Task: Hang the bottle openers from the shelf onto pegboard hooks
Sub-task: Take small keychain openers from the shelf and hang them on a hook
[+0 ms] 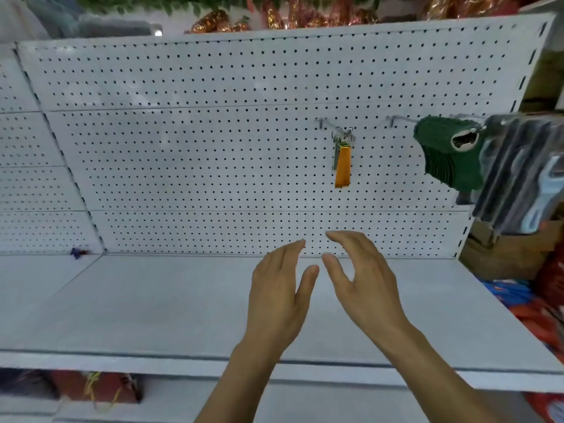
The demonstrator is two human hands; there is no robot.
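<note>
Nearest, both hands are hovering over the shelf (152, 300), empty. The left hand (279, 296) is holding its fingers (293, 254) straight and loosely spread, gripping nothing; the right hand (363, 282) is curving its fingers (341, 239) slightly, also open and holding nothing. The two are sitting just beside each other, thumbs nearly meeting, palms turned inward.

The shelf under them is showing no openers in the part visible; only a small blue scrap (78, 252) is lying at the far left corner.

Further back, on the pegboard (198, 132), a bunch of openers (342, 158) is hanging by its rings from a hook (328, 123), an orange one in front and others behind it, too bunched to count. A second hook (396, 119) to the right is carrying green packs (442, 154), not openers as far as I can tell.

Judging by the bare shelf and the loaded hook, the hanging is looking finished, or nearly so; anything left would be lying out of view.
</note>
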